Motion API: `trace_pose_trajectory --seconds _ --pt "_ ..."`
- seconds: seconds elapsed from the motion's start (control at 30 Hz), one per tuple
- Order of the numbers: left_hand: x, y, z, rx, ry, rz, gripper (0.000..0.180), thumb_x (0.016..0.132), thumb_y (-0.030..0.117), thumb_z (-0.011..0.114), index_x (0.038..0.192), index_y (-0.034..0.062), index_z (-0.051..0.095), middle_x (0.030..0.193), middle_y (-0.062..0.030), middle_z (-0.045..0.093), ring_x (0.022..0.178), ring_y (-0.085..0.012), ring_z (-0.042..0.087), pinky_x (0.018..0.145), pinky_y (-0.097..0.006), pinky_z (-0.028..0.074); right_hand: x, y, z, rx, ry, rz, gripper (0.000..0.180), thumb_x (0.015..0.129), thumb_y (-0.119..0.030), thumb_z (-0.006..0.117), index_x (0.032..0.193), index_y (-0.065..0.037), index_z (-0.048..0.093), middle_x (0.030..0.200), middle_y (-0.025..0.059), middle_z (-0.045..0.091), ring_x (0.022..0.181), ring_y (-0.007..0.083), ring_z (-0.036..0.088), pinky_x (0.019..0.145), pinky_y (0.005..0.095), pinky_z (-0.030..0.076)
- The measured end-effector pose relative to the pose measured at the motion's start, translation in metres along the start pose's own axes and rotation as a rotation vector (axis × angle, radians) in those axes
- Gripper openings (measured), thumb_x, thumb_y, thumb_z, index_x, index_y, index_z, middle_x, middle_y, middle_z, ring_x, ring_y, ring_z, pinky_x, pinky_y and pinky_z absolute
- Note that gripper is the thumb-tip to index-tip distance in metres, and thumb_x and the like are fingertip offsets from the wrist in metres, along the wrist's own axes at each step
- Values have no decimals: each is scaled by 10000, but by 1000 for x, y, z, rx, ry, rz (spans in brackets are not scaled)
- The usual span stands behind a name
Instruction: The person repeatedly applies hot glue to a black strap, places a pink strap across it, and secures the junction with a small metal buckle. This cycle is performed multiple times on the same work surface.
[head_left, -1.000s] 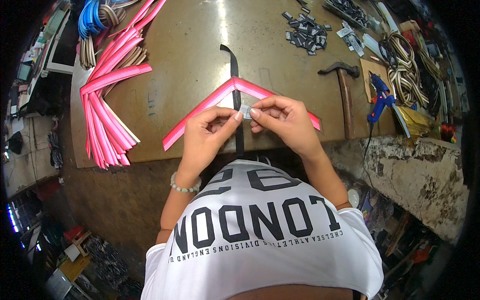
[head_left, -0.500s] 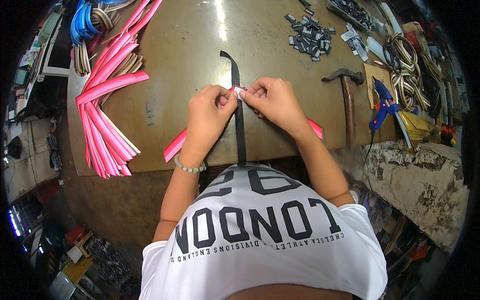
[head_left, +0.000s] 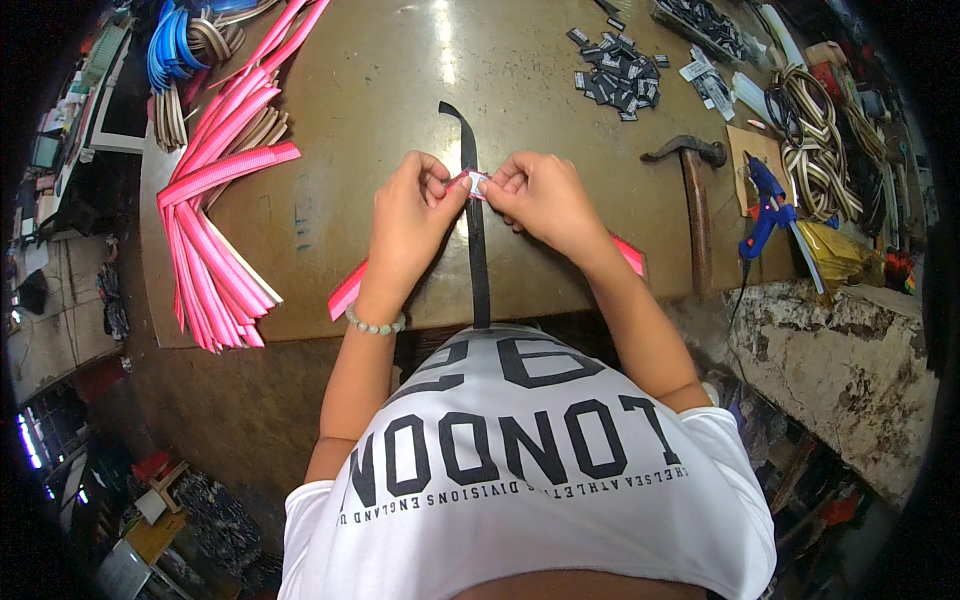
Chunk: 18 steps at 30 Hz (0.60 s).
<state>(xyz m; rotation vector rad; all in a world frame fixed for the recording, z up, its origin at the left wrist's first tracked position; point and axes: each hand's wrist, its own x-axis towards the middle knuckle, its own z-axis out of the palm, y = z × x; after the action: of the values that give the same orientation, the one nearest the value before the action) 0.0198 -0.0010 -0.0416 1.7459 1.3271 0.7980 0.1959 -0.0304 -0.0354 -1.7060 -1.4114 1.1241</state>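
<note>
Fingers pinched, my left hand grips the pink strap near the middle of the table. Opposite it, my right hand pinches the other side of the same spot. Between the thumbs shows a small whitish piece with pink-red edges; how it joins the strap is hidden by my fingers. One part of the pink strap comes out beside my left forearm, and another shows beyond my right forearm. A narrow black strap lies lengthwise under my hands, its far end curving left.
Pink straps lie piled at left beside a blue coil. Small black labels are heaped at far right. A hammer, a blue glue gun and coiled beige cords sit at right.
My left hand has shifted slightly left and up, its thumb uncovering more of the whitish piece. Both hands keep their pinch; the surroundings have shifted only slightly in view.
</note>
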Motion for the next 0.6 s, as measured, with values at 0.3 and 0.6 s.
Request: trace_pose_trajectory --seconds 0.3,0.6 --pt "-20 6 -29 51 -257 91 233 769 26 745 972 24 629 900 -61 560 791 -150 552 696 -275 465 4 6 2 -24 16 -23 259 779 -227 756 786 19 678 669 146 678 601 238 675 599 355 531" --pt "-7 -3 -4 18 14 82 121 783 54 754 859 -11 686 768 -54 627 641 -110 541 612 -257 455 7 8 2 5 6 12 269 767 -245 768 760 6 673 662 148 676 615 256 676 620 359 536"
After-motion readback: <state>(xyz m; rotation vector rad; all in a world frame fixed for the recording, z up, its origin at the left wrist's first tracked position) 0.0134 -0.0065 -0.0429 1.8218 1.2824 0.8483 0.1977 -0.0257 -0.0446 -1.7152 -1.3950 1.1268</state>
